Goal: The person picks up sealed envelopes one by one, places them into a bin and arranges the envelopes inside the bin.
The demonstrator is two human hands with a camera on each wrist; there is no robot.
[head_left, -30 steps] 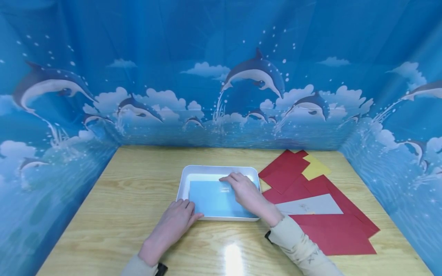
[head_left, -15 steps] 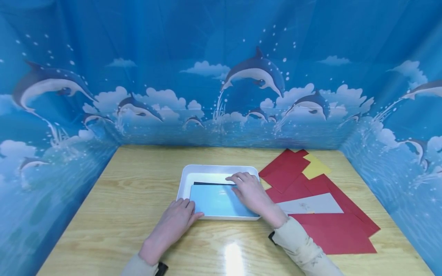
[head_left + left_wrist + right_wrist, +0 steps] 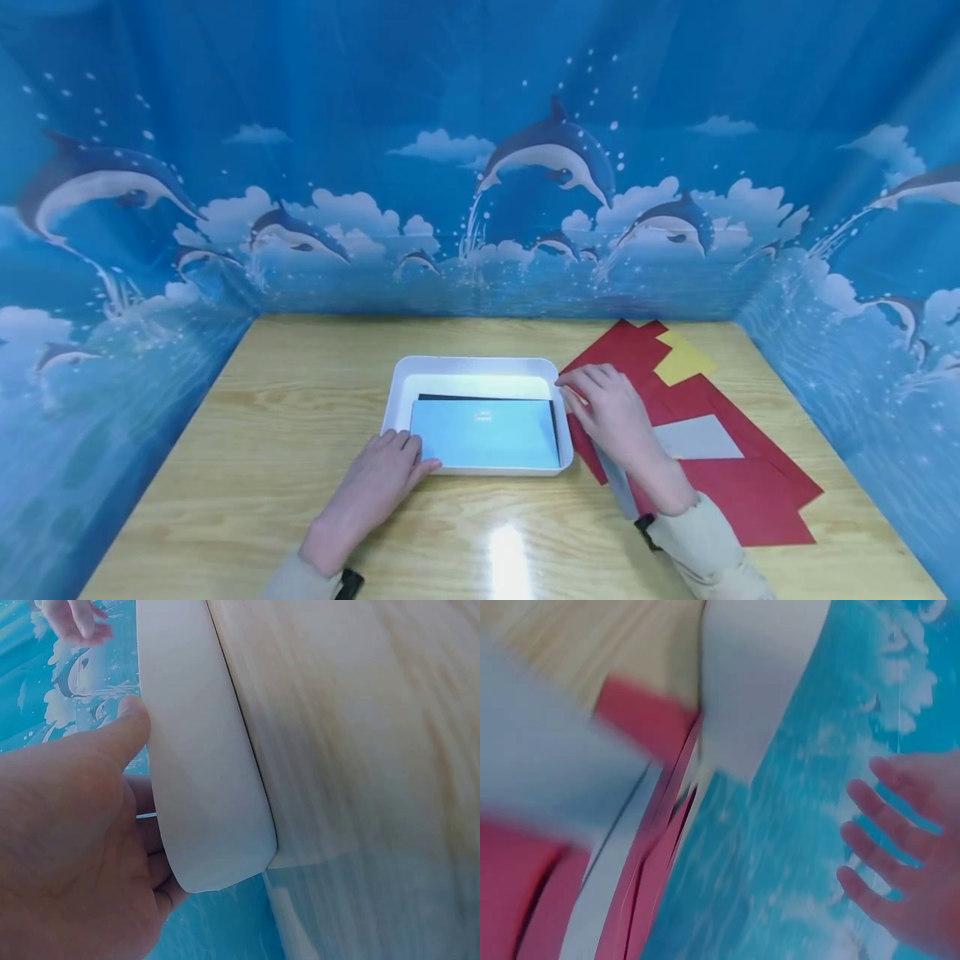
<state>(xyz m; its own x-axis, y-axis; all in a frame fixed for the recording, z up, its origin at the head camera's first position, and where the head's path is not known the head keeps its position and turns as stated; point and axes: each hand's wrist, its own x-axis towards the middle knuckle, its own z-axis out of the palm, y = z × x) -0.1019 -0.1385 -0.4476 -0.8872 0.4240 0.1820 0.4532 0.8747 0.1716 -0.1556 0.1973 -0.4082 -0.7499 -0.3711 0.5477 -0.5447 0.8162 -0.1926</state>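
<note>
A pale blue envelope (image 3: 480, 433) lies in the white tray (image 3: 480, 367), with a dark edge (image 3: 557, 421) showing beneath it. My left hand (image 3: 378, 475) grips the tray's near left corner. In the left wrist view, its thumb touches the rim and its fingers wrap behind the wall. My right hand (image 3: 615, 412) is above the tray's right edge and the red envelopes (image 3: 750, 500), holding nothing. Its fingers are spread in the right wrist view. A pale strip (image 3: 618, 483) slants under the right wrist; a blurred pale sheet (image 3: 547, 742) appears there in the right wrist view.
Overlapping red envelopes, a white envelope (image 3: 705, 437) and a yellow envelope (image 3: 684, 358) cover the right side of the wooden table (image 3: 300, 375). A blue dolphin-print curtain (image 3: 480, 167) surrounds the back and sides.
My right hand has left the blue envelope and moved right. The blue envelope has shifted nearer, exposing a dark edge. A pale strip now slants by the right wrist. My left hand stays put.
</note>
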